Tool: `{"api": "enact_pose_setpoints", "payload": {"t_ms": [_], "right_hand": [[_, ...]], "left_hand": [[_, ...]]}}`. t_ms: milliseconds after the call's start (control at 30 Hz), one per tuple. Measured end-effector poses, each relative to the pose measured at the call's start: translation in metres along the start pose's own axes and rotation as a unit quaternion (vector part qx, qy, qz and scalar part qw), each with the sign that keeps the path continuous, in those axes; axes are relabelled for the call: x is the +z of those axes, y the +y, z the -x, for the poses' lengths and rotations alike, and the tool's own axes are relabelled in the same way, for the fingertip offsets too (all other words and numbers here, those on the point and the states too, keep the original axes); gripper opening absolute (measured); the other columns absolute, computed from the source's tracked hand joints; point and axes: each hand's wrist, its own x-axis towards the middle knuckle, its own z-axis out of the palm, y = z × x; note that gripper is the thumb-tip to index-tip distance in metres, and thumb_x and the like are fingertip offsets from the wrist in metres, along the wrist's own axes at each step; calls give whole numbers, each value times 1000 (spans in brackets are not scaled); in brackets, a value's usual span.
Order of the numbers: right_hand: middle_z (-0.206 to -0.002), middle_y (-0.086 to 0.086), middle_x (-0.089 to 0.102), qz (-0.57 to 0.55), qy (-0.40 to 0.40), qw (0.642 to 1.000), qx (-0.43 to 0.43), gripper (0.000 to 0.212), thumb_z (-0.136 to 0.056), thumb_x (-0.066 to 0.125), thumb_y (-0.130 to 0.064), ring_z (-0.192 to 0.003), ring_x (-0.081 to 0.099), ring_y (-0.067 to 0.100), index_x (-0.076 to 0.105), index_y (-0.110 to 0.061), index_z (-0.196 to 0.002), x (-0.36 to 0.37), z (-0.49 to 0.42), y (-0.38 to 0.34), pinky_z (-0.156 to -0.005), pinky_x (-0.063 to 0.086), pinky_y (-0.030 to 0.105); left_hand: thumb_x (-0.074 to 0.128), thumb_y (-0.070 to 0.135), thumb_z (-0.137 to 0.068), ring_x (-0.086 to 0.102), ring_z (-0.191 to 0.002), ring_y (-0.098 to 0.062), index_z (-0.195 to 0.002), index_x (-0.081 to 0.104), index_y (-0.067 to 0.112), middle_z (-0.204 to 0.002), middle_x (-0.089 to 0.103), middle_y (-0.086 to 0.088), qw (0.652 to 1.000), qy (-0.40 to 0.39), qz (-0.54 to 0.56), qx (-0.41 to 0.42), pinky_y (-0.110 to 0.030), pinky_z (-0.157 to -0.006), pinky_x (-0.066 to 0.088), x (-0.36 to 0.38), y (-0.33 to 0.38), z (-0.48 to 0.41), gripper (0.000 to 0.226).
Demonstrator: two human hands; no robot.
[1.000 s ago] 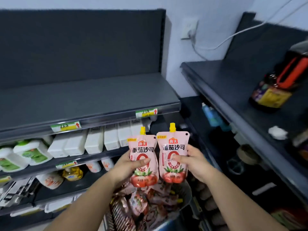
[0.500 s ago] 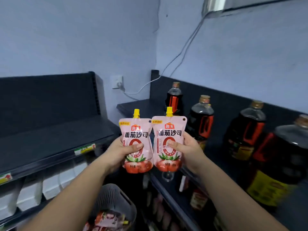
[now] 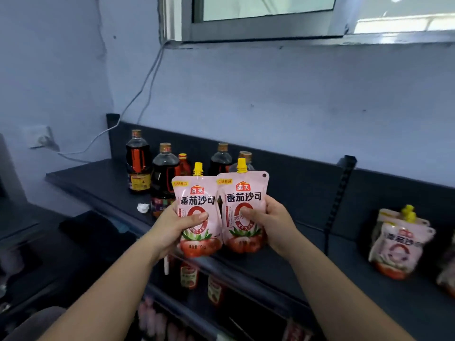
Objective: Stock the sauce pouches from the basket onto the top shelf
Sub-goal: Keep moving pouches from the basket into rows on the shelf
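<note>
Pouches, pink, yellow-capped, tomato print

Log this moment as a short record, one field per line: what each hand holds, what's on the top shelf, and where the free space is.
left hand: holds left pouch upright, yellow spout up
right hand: holds right pouch upright, beside the other
top shelf: dark, along the wall
dark bottles: grouped at the shelf's left end
stocked pouches: same kind, standing at the right
free space: bare stretch between bottles and stocked pouches
white wad: near the shelf's front edge, left
</note>
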Motion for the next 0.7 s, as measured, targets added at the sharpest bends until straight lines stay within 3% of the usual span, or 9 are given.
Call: {"api": "enact_pose_setpoints", "payload": {"t_ms": [100,200,400,600,700], "right_hand": [[-111,9,75,23,38,999,-25,37,-81,76,-14,-101,73,29,64,-16,-116,-20,26,-17,-83,60,44],[-110,7,76,40,81,995,-47,37,-76,81,-14,-102,73,27,69,-20,-110,-33,52,-33,-86,59,44],[-105,9,77,35,206,976,-57,32,-75,82,-7,-97,74,26,71,-18,-103,-65,121,-55,-76,61,35],[-101,11,77,15,318,945,-71,32,-76,78,4,-91,75,23,69,-9,-103,-94,199,-57,-71,60,29],[-104,13,76,21,371,925,-74,41,-70,82,-5,-96,74,27,68,-7,-108,-115,246,-58,-75,60,34]], "left_hand": [[88,12,-65,71,-100,-37,-121,62,8,-112,73,-20,999,-29,-4,12,-44,-75,60,32,5,-6,61],[84,16,-61,72,-99,-34,-118,64,11,-109,74,-16,999,-47,-11,13,-44,-76,60,57,9,-11,61],[83,13,-57,76,-79,-26,-101,67,15,-91,78,-8,990,-142,-10,-19,-33,-54,60,123,13,-15,46],[82,15,-60,75,-90,-31,-111,65,12,-102,77,-12,966,-252,9,-50,-38,-64,62,194,-8,3,54],[81,15,-65,73,-98,-31,-116,64,12,-108,75,-12,948,-311,20,-60,-43,-74,61,239,-27,18,54]]}}
